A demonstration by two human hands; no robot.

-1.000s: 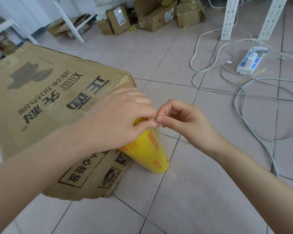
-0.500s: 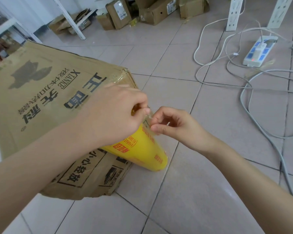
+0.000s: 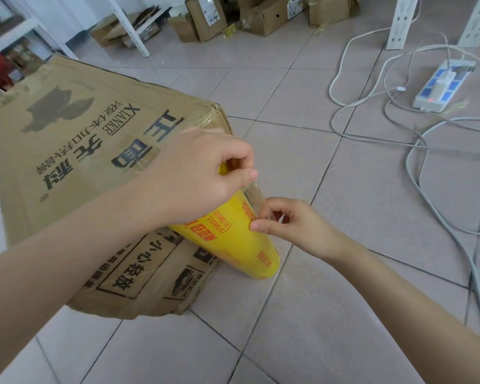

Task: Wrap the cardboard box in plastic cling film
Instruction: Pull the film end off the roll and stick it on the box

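While the left hand curls around the top end of the yellow cling film roll, the right hand pinches a loose strip of clear film at the roll's side. The roll stands tilted on the tiled floor, just beside the large cardboard box. A power strip lies well apart.

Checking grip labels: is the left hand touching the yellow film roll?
Touching. Head view: left hand curls its fingers round the top end of the film roll.
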